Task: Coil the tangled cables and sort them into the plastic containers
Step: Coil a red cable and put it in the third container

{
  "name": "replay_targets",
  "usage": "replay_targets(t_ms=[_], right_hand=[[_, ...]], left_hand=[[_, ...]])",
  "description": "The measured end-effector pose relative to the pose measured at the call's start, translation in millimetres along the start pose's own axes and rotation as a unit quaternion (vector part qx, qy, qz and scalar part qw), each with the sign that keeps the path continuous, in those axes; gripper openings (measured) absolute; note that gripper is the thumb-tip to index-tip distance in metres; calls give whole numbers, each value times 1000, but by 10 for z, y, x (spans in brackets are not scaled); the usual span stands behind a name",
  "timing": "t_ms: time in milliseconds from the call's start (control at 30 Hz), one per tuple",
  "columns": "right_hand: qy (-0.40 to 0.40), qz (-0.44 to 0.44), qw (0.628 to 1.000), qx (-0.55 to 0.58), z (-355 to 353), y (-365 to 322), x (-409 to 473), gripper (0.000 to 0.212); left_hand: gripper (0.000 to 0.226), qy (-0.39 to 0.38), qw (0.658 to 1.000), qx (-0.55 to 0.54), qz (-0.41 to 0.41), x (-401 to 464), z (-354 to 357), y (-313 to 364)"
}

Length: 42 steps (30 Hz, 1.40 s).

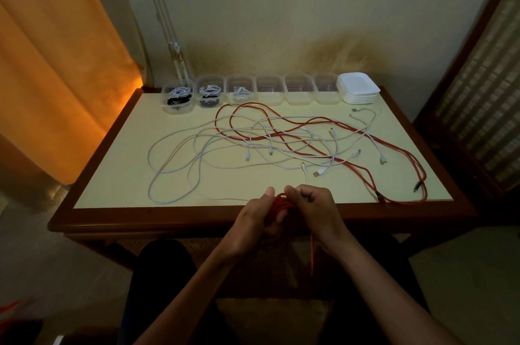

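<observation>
Coiling a red cable (282, 202) at the near edge of the surface (118, 173), both hands hold the bundle.

Red and white cables (197, 144) sprawl tangled across the middle; six clear containers (270, 89) line the far edge, the three leftmost holding coils, beside stacked white lids (358, 88). Left hand (257, 213) and right hand (309, 204) each keep a closed grip on the red coil, its tail hanging below.

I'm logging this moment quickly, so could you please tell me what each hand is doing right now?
Left hand: holds the red cable coil.
Right hand: fingers curled, pinching the same red coil at its top.
</observation>
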State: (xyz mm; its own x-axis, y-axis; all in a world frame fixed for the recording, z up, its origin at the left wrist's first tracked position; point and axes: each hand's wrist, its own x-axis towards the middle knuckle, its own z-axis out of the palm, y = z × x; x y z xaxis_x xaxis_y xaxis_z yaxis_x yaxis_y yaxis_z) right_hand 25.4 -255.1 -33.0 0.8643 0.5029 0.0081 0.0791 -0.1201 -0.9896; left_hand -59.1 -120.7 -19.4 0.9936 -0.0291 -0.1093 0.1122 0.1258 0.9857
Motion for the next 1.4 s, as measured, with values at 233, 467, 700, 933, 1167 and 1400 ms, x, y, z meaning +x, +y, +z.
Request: replay_targets(t_ms=[233,467,700,933,1167,1400], right_hand=[[-137,67,987,-55,60,278,-186,42],[-251,63,966,12,129,-27,-325,37],[-87,30,995,24,-41,-149,-57,34],[-44,10,999,7,27,-20,-28,34],[-68,-14,997,-29,149,85,-90,58],[-62,-11,994,-91,231,144,-114,55]], left_hand=[[47,54,988,-127,71,68,-135,-71],[44,147,985,69,66,104,-286,-466],[53,-12,999,43,-11,-2,-200,-377],[48,-73,989,-125,-29,1,-184,-191],[50,-47,980,-184,-54,-7,-152,-199],[52,41,983,-166,-73,26,-86,-175]])
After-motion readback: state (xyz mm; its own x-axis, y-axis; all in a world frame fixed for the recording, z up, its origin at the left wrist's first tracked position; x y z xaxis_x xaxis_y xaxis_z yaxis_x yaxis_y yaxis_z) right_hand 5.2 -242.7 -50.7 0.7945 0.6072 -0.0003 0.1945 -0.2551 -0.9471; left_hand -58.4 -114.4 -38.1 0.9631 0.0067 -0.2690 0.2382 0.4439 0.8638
